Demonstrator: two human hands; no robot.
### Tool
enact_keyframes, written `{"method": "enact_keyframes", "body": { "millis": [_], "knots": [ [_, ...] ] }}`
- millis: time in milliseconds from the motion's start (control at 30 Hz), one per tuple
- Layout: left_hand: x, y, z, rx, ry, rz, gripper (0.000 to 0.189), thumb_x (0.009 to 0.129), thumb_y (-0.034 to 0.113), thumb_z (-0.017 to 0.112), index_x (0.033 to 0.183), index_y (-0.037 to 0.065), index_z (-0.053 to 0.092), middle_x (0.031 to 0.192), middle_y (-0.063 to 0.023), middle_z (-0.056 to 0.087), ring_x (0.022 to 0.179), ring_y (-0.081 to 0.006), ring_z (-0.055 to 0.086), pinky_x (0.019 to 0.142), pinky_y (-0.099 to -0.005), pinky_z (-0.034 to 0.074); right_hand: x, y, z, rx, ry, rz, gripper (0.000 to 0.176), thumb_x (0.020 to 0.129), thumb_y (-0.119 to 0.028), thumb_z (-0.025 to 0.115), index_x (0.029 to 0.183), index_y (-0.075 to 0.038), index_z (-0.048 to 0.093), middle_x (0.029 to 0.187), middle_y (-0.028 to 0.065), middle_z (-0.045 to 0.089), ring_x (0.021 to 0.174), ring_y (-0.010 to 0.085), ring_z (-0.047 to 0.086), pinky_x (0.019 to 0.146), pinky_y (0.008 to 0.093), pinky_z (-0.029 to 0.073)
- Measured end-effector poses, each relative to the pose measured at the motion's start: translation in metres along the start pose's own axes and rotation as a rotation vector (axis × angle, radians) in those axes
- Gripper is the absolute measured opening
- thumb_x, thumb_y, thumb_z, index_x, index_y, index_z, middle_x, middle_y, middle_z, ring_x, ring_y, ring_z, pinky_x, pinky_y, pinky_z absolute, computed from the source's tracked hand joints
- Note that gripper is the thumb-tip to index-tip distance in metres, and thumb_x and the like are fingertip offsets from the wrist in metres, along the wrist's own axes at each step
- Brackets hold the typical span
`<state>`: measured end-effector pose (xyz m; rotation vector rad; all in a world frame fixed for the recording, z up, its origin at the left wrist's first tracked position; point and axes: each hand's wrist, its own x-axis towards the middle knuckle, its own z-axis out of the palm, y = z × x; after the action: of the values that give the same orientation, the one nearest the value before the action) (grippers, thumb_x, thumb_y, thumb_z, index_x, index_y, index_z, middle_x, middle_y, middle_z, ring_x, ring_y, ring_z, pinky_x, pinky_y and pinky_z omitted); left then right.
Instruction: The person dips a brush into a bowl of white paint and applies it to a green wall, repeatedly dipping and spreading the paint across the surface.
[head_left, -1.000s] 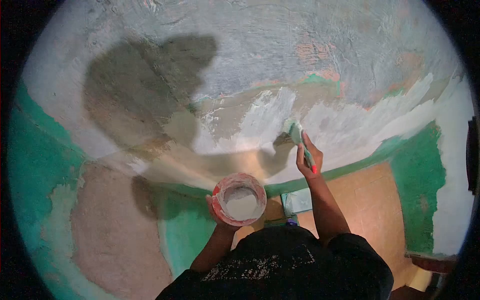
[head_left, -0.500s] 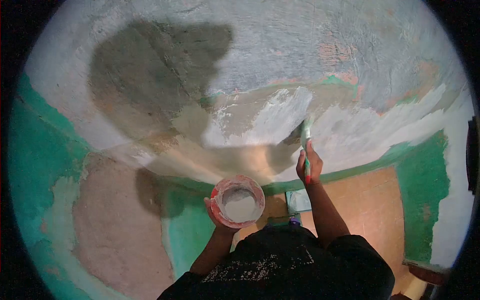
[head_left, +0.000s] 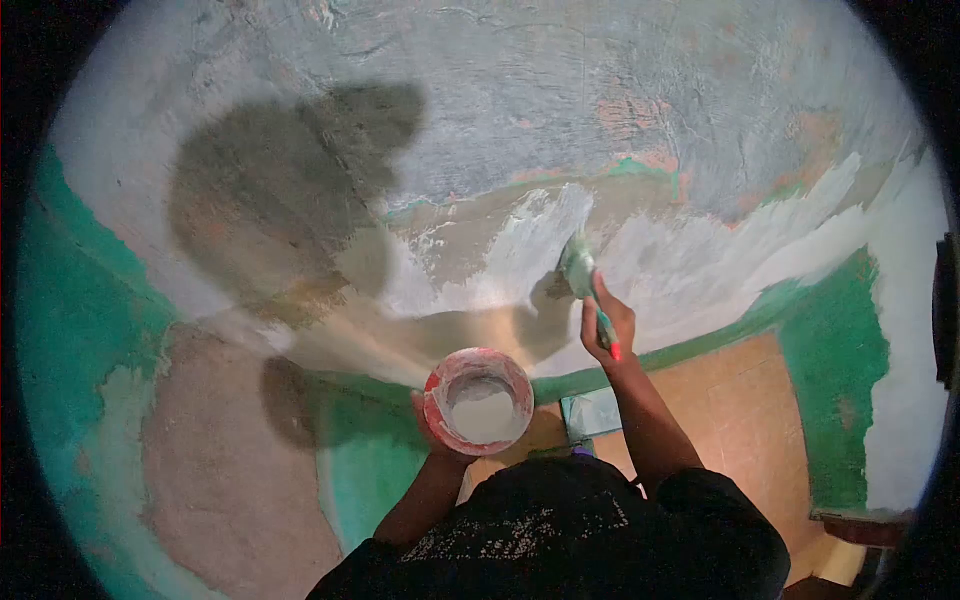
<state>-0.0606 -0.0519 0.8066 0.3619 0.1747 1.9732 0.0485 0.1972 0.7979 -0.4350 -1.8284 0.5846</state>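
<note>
A putty knife (head_left: 578, 266) with a green, red-ended handle is in my right hand (head_left: 610, 318), its fingers closed round the handle. White smears coat its blade, which lies against or very near the wall (head_left: 520, 90), below a fresh white patch (head_left: 545, 235). My left hand (head_left: 428, 425) holds a red bucket (head_left: 432, 385) from its left side, in front of my chest; most of those fingers are hidden behind it. Whitish paste (head_left: 483, 415) fills part of the bucket, and dried paste crusts its rim.
Green paint (head_left: 835, 370) and a bare brownish patch (head_left: 225, 440) show on the lower wall. Beneath my arms is a tan tiled floor (head_left: 730, 410), with a pale box-like object (head_left: 592, 412) near my body. A dark shadow (head_left: 280, 200) falls on the wall at left.
My right hand has turned the putty knife so the blade's broad face shows, and it sits slightly left and lower in view. The bucket stays nearly in place; the view has shifted a little.
</note>
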Motion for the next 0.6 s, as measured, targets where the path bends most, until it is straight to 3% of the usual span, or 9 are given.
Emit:
{"method": "enact_keyframes", "body": {
  "millis": [33,133,233,333,400,567,600],
  "knots": [
    [0.001,0.000,-0.001,-0.059,-0.025,0.003,0.098,0.075,0.081,0.043,0.142,0.011,0.037,0.143,-0.0193,0.040,0.128,-0.0407,0.042,0.103,-0.0608,0.037,-0.005,0.007,0.005,-0.014,0.002,0.014,0.046,0.084,-0.005,0.059,0.129,0.000,0.055,0.082,0.0227,0.067,0.064,0.0333,0.067,0.060,0.0344,0.053],
    [-0.001,0.003,0.007,0.174,0.117,-0.002,0.098,0.075,0.082,0.044,0.142,0.011,0.038,0.143,-0.0187,0.040,0.129,-0.0404,0.042,0.103,-0.0602,0.038,-0.029,0.020,0.014,-0.048,-0.037,0.137,0.044,0.084,-0.006,0.059,0.128,-0.002,0.057,0.082,0.0229,0.067,0.067,0.0362,0.067,0.062,0.0351,0.054],
    [-0.001,0.001,0.009,0.116,0.073,0.004,0.098,0.075,0.082,0.044,0.142,0.011,0.038,0.143,-0.0189,0.040,0.129,-0.0399,0.042,0.104,-0.0591,0.037,-0.066,0.054,0.015,-0.333,-0.400,0.395,0.044,0.084,-0.007,0.059,0.128,0.000,0.056,0.087,0.0233,0.068,0.072,0.0349,0.069,0.066,0.0356,0.055],
    [0.002,0.002,0.001,0.224,0.084,0.029,0.093,0.077,0.083,0.034,0.139,0.015,0.043,0.141,-0.0175,0.043,0.128,-0.0405,0.043,0.102,-0.0596,0.040,-0.079,0.048,0.008,-0.007,-0.120,0.212,0.043,0.085,-0.007,0.058,0.128,0.001,0.055,0.088,0.0237,0.067,0.074,0.0330,0.070,0.067,0.0353,0.055],
    [0.002,0.004,0.006,0.213,0.083,0.026,0.096,0.076,0.082,0.040,0.141,0.012,0.039,0.142,-0.0184,0.041,0.129,-0.0401,0.042,0.104,-0.0589,0.037,-0.046,0.010,-0.002,0.034,-0.044,0.176,0.042,0.086,-0.007,0.057,0.128,0.001,0.055,0.088,0.0238,0.067,0.075,0.0312,0.070,0.067,0.0346,0.054],
    [-0.001,0.002,0.004,0.217,0.164,0.017,0.097,0.076,0.081,0.043,0.142,0.010,0.037,0.142,-0.0188,0.040,0.129,-0.0399,0.042,0.105,-0.0584,0.037,-0.008,0.007,0.003,-0.056,-0.067,0.165,0.042,0.087,-0.007,0.056,0.127,0.006,0.055,0.097,0.0266,0.067,0.080,0.0274,0.071,0.069,0.0314,0.054],
    [-0.002,0.002,0.001,0.218,0.172,0.019,0.097,0.076,0.080,0.043,0.142,0.010,0.037,0.142,-0.0189,0.041,0.129,-0.0399,0.042,0.105,-0.0584,0.037,-0.014,0.023,0.013,-0.134,0.004,-0.018,0.041,0.087,-0.005,0.056,0.127,0.005,0.055,0.091,0.0248,0.068,0.069,0.0250,0.070,0.061,0.0308,0.053]
  ]
}}
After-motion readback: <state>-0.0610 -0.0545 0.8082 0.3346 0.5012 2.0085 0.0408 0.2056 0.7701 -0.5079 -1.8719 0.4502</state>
